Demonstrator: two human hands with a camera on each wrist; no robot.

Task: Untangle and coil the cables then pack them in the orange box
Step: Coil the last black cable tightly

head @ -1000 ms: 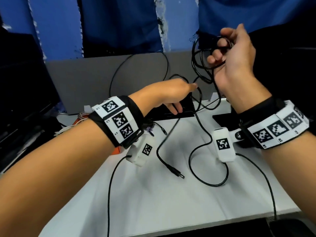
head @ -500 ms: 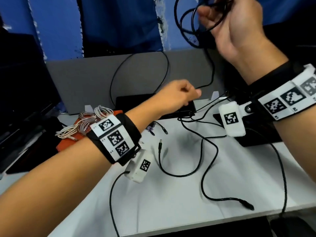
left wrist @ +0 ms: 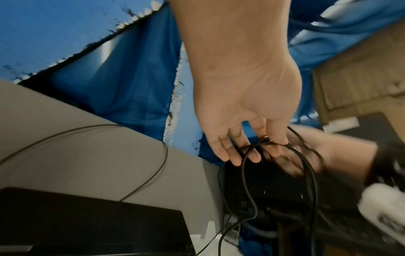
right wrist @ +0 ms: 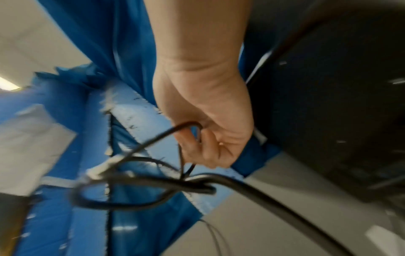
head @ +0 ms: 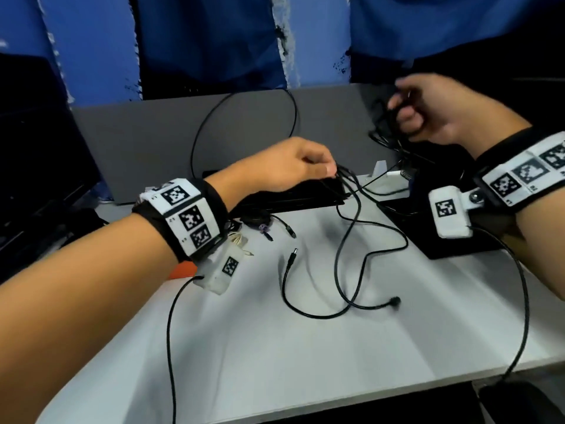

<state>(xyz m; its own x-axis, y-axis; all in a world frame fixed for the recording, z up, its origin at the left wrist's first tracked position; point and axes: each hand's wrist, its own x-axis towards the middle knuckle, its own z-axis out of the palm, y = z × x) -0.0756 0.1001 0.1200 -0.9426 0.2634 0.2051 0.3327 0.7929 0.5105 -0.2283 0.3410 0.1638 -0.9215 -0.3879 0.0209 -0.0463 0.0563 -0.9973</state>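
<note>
The thin black rubber-sheathed cable (head: pixel 345 264) runs slack across the white desk (head: pixel 275 362), between the left hand (head: pixel 287 166), which pinches its strands at the fingertips, and the right hand (head: pixel 428 111), curled round a gathered bundle of loops farther back. Both plug ends lie loose on the desk near the left hand (the likelier one to feed slack). The flat orange box (head: pixel 183 269) peeks out under the left wrist.

The cables (head: pixel 345 270) are black on the white table (head: pixel 305 362). Behind the table stands a grey panel (head: pixel 137 142), with blue cloth (head: pixel 198 35) beyond. Both wristbands (head: pixel 186 218) are black with white, black-patterned squares. Left of the table's cables, an orange sliver (head: pixel 183 269) shows, possibly the box.
</note>
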